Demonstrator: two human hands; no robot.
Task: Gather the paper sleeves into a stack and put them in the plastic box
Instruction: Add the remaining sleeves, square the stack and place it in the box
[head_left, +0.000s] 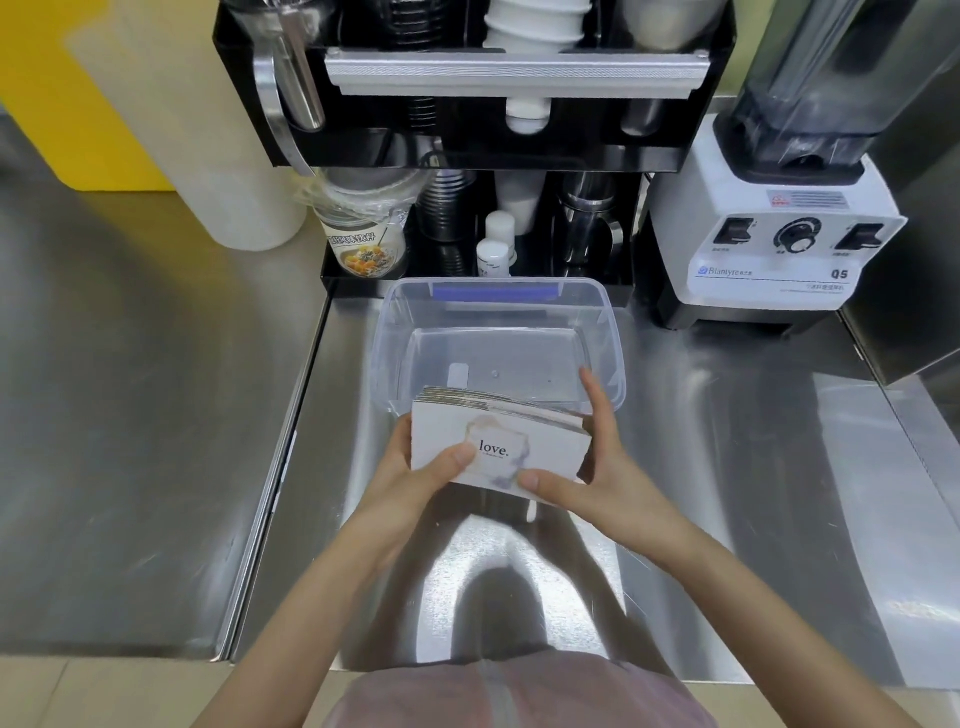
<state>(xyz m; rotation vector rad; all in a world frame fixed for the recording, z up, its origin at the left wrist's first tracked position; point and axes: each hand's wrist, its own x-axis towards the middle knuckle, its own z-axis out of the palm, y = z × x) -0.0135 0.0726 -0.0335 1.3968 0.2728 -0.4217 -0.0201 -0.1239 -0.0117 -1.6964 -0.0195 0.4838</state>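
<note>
Head view: both hands (415, 467) grasp sleeve stack (498, 441) printed "love." near Blantyre Q5 blender (779, 249)

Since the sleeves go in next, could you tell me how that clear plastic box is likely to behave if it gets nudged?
The plastic box looks thin-walled and empty, so probably light. On the smooth steel counter it would likely slide, not tip, given its low, wide shape. Both hands hold the sleeve stack, so nothing steadies it.
</note>
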